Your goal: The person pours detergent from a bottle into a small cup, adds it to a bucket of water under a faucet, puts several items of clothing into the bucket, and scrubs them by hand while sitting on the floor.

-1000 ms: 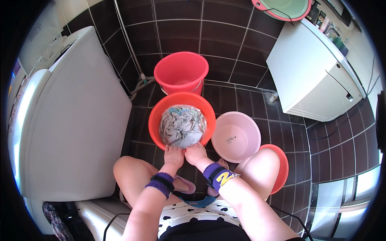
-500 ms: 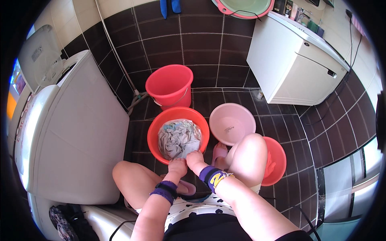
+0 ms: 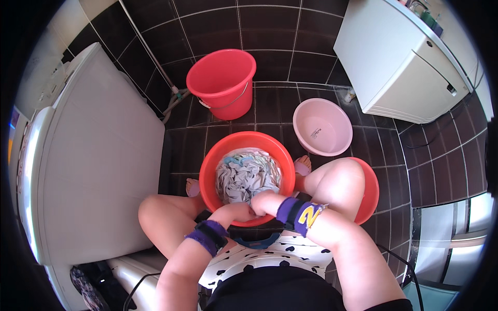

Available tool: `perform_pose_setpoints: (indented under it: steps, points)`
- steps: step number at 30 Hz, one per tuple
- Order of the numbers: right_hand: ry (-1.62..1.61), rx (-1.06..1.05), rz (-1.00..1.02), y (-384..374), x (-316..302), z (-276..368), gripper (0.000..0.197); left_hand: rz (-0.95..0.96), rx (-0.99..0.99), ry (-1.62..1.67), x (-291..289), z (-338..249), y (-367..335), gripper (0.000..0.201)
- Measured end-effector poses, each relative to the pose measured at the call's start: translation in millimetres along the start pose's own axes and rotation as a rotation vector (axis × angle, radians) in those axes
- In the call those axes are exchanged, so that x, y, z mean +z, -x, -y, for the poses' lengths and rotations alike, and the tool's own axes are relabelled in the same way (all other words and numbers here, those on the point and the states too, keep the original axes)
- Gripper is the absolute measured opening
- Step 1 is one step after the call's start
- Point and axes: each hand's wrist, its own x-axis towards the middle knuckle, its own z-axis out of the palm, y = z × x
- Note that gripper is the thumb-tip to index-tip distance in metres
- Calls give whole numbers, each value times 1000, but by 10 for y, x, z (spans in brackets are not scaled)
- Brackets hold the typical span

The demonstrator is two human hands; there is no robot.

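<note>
An orange-red basin [image 3: 208, 179] stands on the floor between my knees, holding a wet-looking heap of pale grey cloth [image 3: 248, 179] with some bluish-green patches. At the basin's near side, my left hand [image 3: 241, 211] is closed on the near edge of the cloth. My right hand [image 3: 264, 202] presses against it from the right, its fingers curled around the same cloth. The knuckles and wrists partly hide what lies between the fingers. Each wrist wears a purple band [image 3: 209, 236].
Beyond the basin stand a red bucket [image 3: 223, 98] and a pale pink basin [image 3: 322, 129]. Another red basin [image 3: 369, 194] is partly behind my right knee. A white washing machine [image 3: 104, 166] rises at left, a white cabinet [image 3: 399, 67] at far right.
My hands have come closer together, turned inward and now overlap at the basin's near side. The view has tilted downward, and the orange-red basin looks larger. The cloth stays in the basin.
</note>
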Motion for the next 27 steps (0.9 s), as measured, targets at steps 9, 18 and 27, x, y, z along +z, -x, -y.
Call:
perform_pose_setpoints:
  steps: [9, 18, 27]
  points:
    - [-305, 382, -311, -790, -297, -741, 102, -372, -431, -78, -845, 397, -487, 105]
    - [-279, 622, 61, -1421, -131, -491, 79, -60, -539, -37, -787, 481, -903, 124]
    - [-331, 580, 4, -1719, 60, -623, 66, -151, -444, 62, -592, 815, -1199, 74]
